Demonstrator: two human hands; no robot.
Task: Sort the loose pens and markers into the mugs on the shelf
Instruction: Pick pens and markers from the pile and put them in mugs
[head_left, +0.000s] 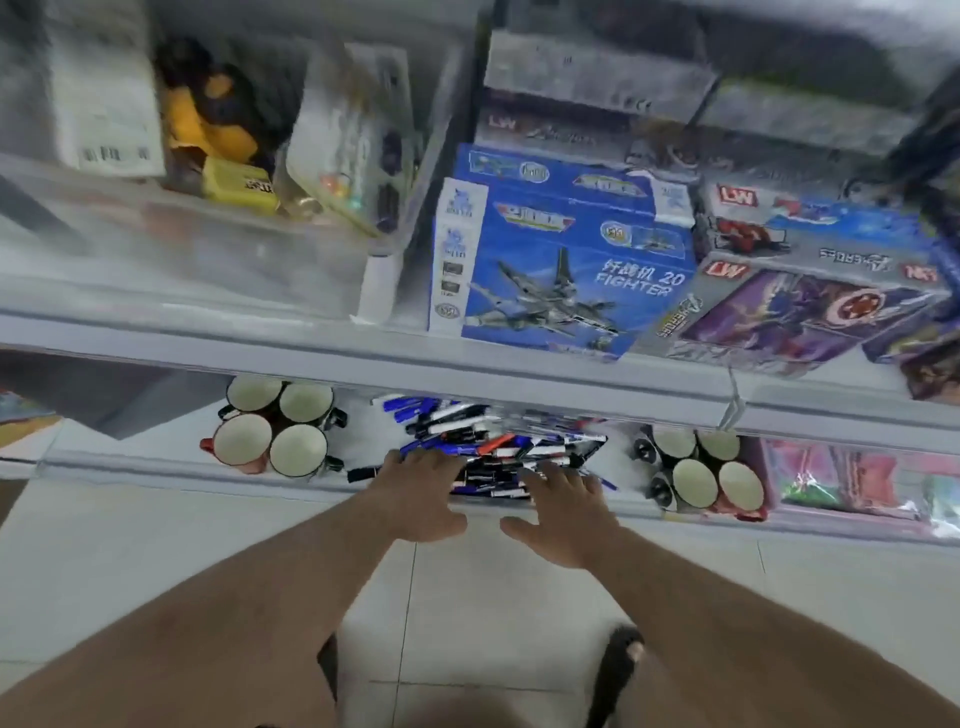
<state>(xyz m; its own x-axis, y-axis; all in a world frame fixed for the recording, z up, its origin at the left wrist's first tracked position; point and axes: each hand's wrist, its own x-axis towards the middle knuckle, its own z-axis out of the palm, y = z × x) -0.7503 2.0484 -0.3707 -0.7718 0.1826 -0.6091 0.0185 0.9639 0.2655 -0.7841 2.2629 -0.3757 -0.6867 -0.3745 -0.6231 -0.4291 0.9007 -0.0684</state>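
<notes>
A heap of loose pens and markers (498, 441), mostly blue, black and white with one orange, lies in the middle of the lower shelf (156, 465). Several empty mugs (275, 431) stand in a cluster left of the heap, and another cluster of mugs (696, 467) stands to its right. My left hand (421, 493) rests on the heap's near left edge, fingers spread over the pens. My right hand (566, 514) lies flat at the heap's near right edge, fingers apart. Neither hand visibly grips a pen.
The upper shelf (363, 358) overhangs the heap and carries a blue fighter-jet box (561, 270), purple toy boxes (810, 291) and a clear bin (208, 223). Pink packaged goods (852, 483) sit right of the mugs. Tiled floor (467, 597) lies below, with my sandalled foot (618, 670).
</notes>
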